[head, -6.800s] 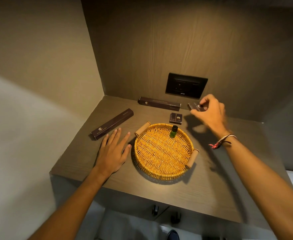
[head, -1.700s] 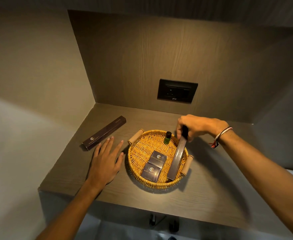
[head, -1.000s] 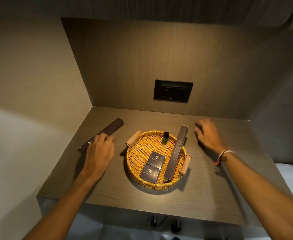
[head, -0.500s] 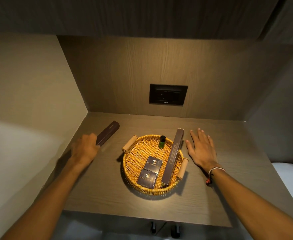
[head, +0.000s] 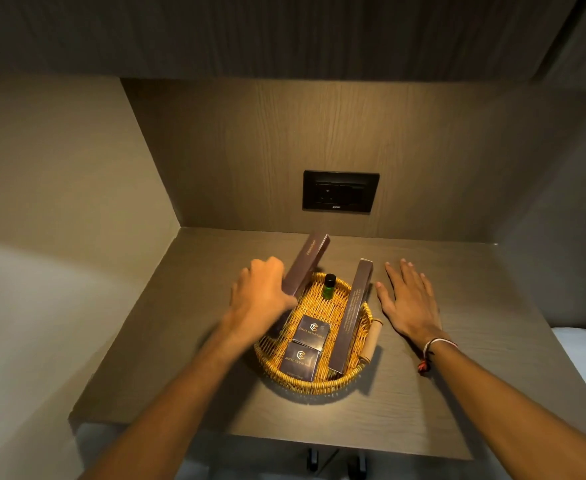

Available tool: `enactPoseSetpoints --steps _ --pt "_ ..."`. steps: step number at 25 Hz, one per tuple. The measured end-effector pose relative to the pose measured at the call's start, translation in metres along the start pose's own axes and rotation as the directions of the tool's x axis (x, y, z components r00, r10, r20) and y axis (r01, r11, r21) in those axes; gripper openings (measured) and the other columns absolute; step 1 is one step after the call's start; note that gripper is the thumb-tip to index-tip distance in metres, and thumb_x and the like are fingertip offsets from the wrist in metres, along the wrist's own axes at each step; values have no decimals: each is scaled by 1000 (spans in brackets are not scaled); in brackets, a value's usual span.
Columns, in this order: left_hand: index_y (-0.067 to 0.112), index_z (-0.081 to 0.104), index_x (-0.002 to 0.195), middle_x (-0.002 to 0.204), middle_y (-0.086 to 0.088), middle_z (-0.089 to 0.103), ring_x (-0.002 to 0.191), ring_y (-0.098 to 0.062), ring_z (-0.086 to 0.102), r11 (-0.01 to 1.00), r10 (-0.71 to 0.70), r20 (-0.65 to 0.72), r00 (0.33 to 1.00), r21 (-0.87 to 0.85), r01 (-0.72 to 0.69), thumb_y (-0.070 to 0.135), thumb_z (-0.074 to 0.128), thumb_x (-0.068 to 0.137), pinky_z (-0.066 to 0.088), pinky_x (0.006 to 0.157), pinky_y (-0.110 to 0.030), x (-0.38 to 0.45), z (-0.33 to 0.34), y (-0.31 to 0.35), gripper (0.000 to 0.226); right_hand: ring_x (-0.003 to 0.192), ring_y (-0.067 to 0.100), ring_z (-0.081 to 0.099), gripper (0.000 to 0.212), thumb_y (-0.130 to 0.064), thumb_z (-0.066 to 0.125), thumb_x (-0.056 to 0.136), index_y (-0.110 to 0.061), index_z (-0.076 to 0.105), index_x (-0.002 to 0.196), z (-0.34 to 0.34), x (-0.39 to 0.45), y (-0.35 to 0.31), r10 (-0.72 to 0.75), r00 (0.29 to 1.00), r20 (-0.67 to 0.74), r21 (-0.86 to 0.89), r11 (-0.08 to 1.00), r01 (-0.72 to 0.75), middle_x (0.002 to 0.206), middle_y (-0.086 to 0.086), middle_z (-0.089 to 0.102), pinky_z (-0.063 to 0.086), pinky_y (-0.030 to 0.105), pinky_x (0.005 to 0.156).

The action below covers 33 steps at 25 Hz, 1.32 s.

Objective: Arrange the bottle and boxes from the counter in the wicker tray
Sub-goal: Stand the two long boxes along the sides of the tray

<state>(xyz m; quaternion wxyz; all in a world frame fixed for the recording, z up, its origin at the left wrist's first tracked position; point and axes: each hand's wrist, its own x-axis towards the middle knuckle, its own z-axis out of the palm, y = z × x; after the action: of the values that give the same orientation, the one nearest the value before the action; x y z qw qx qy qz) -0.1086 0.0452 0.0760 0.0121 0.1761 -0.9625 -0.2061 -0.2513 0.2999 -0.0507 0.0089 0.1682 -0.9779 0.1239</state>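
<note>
A round wicker tray (head: 314, 384) sits mid-counter. Inside it stand a small green bottle (head: 329, 287) at the back and two small dark boxes (head: 306, 346) at the front. A long dark box (head: 352, 315) lies along the tray's right side, its far end propped on the rim. My left hand (head: 262, 299) grips a second long dark box (head: 307, 263), tilted over the tray's left rim with its far end raised. To the right of the tray my right hand (head: 411, 301) rests flat on the counter, fingers spread.
The brown counter (head: 457, 393) fills an alcove with walls left, back and right. A black socket plate (head: 340, 191) is on the back wall. An overhead panel hangs above. The tray's right wooden handle (head: 371, 339) points toward my right wrist.
My left hand has lifted the long box off the counter's left side and carried it right, over the tray's left rim. My right hand stays flat beside the tray.
</note>
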Motion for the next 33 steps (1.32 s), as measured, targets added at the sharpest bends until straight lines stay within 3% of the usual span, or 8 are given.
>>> enactPoseSetpoints --steps 8,13,16,18,20,23,27,33 --pt "11 52 121 113 -11 68 98 -29 68 969 114 -104 988 232 -88 20 70 88 54 73 -34 -7 29 4 38 157 22 11 67 -57 21 100 -25 23 159 3 2 2 3 1000 -19 -16 1000 -3 169 6 16 9 44 126" --pt "13 61 108 104 -9 68 93 -27 67 982 107 -62 992 166 -96 32 73 84 54 71 -36 -10 24 2 33 157 23 11 68 -59 21 100 -25 24 158 3 2 2 -3 1000 -9 7 1000 3 169 6 16 10 44 126" --pt "14 61 94 91 -9 68 82 -27 67 985 114 -158 981 147 -91 36 72 84 53 61 -35 -5 6 -4 27 151 28 27 57 -54 37 100 -25 42 149 -6 -6 -3 45 999 17 215 975 -48 162 5 33 24 47 122" --pt "14 62 94 92 -11 70 85 -31 68 985 124 -209 970 141 -96 38 71 85 55 65 -38 6 -7 -10 27 124 26 55 43 -59 43 95 -29 59 121 -19 -18 -13 150 988 -43 478 871 -112 132 2 58 49 45 100" --pt "14 64 111 106 -11 70 97 -30 68 992 97 -122 988 93 -86 38 71 85 57 77 -42 19 -17 -18 37 87 19 64 51 -77 44 83 -29 60 91 -39 -29 -24 208 977 -40 627 766 -138 93 -1 65 53 35 71" --pt "14 65 118 116 -10 69 102 -24 65 999 48 108 993 -13 -47 35 73 84 56 89 -44 36 -19 -30 41 56 15 67 71 -85 58 61 -19 59 85 -81 -40 -36 134 930 344 617 714 -331 70 2 73 52 27 48" --pt "11 74 105 112 -8 72 96 -13 60 988 84 154 984 -140 -63 21 74 84 49 82 -31 41 -13 -37 24 52 17 72 65 -43 90 63 -13 52 105 -99 -54 -49 -8 724 690 503 724 -472 67 9 77 56 26 47" --pt "13 73 112 113 -7 73 103 -18 64 966 73 88 993 -252 -49 22 75 84 53 92 -38 30 -9 -42 30 46 19 66 50 -9 86 74 -10 51 108 -97 -54 -53 42 746 665 579 601 -550 61 12 74 54 25 42"
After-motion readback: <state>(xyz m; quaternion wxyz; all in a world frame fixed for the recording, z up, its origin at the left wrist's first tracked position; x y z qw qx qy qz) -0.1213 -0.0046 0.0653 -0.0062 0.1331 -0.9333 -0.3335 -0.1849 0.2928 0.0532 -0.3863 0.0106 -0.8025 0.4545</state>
